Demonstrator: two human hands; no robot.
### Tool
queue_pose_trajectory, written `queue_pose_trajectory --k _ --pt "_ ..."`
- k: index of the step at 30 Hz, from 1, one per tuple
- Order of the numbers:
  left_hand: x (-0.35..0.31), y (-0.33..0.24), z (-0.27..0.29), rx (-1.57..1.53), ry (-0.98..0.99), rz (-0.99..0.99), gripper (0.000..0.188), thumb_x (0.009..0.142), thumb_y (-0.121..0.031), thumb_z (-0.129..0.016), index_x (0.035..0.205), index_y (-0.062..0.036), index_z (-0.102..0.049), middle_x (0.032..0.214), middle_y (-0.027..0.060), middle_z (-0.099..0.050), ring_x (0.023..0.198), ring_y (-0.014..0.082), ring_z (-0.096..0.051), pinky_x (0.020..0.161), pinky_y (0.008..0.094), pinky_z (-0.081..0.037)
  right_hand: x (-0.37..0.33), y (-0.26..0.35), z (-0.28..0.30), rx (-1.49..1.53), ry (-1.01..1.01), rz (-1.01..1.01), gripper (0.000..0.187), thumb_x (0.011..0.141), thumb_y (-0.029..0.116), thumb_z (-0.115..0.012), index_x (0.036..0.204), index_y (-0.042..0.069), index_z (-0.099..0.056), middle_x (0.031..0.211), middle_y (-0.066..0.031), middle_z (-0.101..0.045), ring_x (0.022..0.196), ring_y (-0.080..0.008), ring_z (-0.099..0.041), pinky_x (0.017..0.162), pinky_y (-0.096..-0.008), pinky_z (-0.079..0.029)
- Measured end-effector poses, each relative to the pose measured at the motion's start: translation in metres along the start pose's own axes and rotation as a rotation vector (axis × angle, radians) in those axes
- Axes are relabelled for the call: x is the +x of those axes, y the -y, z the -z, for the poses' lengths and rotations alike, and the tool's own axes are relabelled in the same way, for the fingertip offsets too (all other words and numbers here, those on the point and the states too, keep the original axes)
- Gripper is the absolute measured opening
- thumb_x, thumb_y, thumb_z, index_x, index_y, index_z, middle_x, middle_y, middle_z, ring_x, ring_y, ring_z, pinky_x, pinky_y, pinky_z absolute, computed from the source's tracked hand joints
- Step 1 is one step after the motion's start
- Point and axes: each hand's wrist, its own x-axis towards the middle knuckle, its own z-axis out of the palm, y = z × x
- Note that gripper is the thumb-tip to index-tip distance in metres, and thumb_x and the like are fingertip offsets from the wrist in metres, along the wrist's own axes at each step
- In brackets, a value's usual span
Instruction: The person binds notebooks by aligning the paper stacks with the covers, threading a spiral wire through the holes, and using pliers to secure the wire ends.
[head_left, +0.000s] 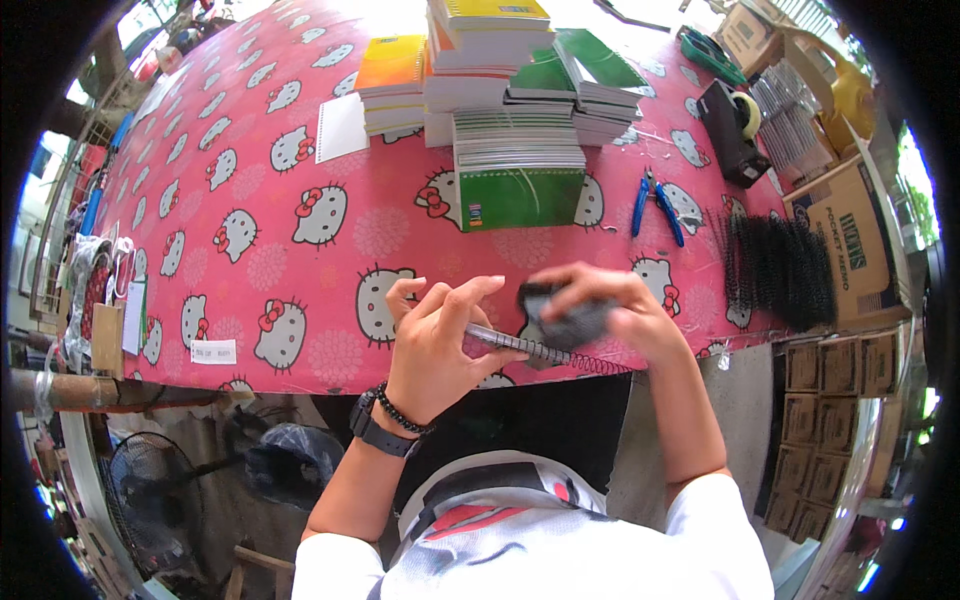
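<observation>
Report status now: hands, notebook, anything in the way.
Left hand holding spiral notebook. Right hand blurred, at dark object. Coil sticking out past notebook's right end. Blue-handled pliers beyond, clear of both hands.

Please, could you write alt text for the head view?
The left hand holds a small notebook, its wire coil extending rightward; the blurred right hand is at a dark object. Stacked notebooks, blue pliers and black coils lie on a pink table.
</observation>
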Motion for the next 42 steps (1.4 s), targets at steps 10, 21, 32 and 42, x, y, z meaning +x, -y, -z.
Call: queue_pose_trajectory --k 10,21,32,42 --pt "-0.037 0.031 -0.020 -0.658 -0.126 0.374 0.059 0.060 -0.012 -0.086 0.100 -0.0063 -0.044 0.092 0.0046 -0.054 0.092 0.0165 -0.053 0.080 0.0320 -0.045 0.015 -0.007 -0.012 -0.037 0.147 0.006 0.053 0.075 0.048 -0.068 0.102 0.003 -0.068 0.116 -0.0203 -0.058 0.115 -0.0285 -0.050 0.094 -0.0408 -0.038" --pt "-0.031 0.037 -0.028 -0.660 -0.080 0.292 0.049 0.065 -0.007 -0.083 0.090 -0.0073 -0.041 0.082 0.0025 -0.049 0.073 0.0123 -0.052 0.066 0.0267 -0.046 0.035 -0.001 -0.012 0.013 0.075 0.018 0.054 0.075 0.048 -0.067 0.101 0.000 -0.068 0.116 -0.0208 -0.059 0.109 -0.0287 -0.055 0.092 -0.0377 -0.042" --pt "-0.028 0.030 -0.021 -0.549 -0.061 0.303 0.051 0.065 -0.009 -0.084 0.093 -0.0065 -0.041 0.086 0.0042 -0.050 0.076 0.0130 -0.054 0.068 0.0276 -0.048 0.044 -0.009 -0.021 -0.569 -0.064 -0.008 0.046 0.074 0.042 -0.071 0.101 0.004 -0.068 0.117 -0.0201 -0.056 0.107 -0.0339 -0.053 0.092 -0.0409 -0.042" --pt "-0.008 -0.005 -0.016 -0.296 -0.057 0.168 0.042 0.066 -0.008 -0.078 0.092 -0.0068 -0.045 0.084 0.0087 -0.052 0.075 0.0276 -0.051 0.066 0.0371 -0.042 0.028 0.034 -0.068 -0.877 -0.259 0.388 0.033 0.072 0.019 -0.075 0.100 0.005 -0.061 0.086 -0.0083 -0.060 0.082 -0.0280 -0.057 0.076 -0.0372 -0.046"
